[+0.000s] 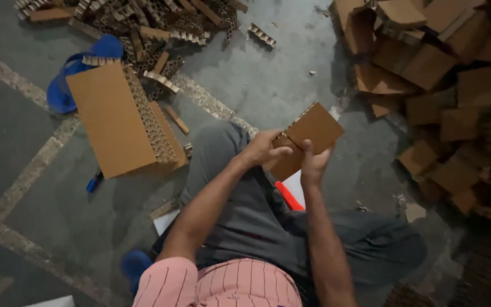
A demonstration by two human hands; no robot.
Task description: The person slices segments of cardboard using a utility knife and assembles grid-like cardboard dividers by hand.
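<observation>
I see the grey concrete floor (291,85) filling most of the view, crossed by pale speckled strips. Along the right edge a big heap of brown cardboard pieces (450,91) is stacked loosely. To my left a large honeycomb cardboard slab (115,125) lies flat on the floor, its open cell edge facing my knee. Beyond it, at the top, a scatter of honeycomb offcuts (160,28) spreads over the floor, and a blue sandal (63,85) sits partly under the slab's far corner.

I am seated with grey trousers (245,204) over bent legs. Above my lap I hold a small honeycomb cardboard panel (313,133), tilted, its ribbed edge turned up and to the left. My left hand (262,149) is closed on the panel's lower left side, fingers curled over the edge. My right hand (313,165) grips it from below, thumb pressed up against the brown face.

Just under the panel, against my thigh, a red-orange tool handle (288,196) shows beside a white sheet (295,185). A small blue object (94,182) lies on the floor near the slab's near corner.
</observation>
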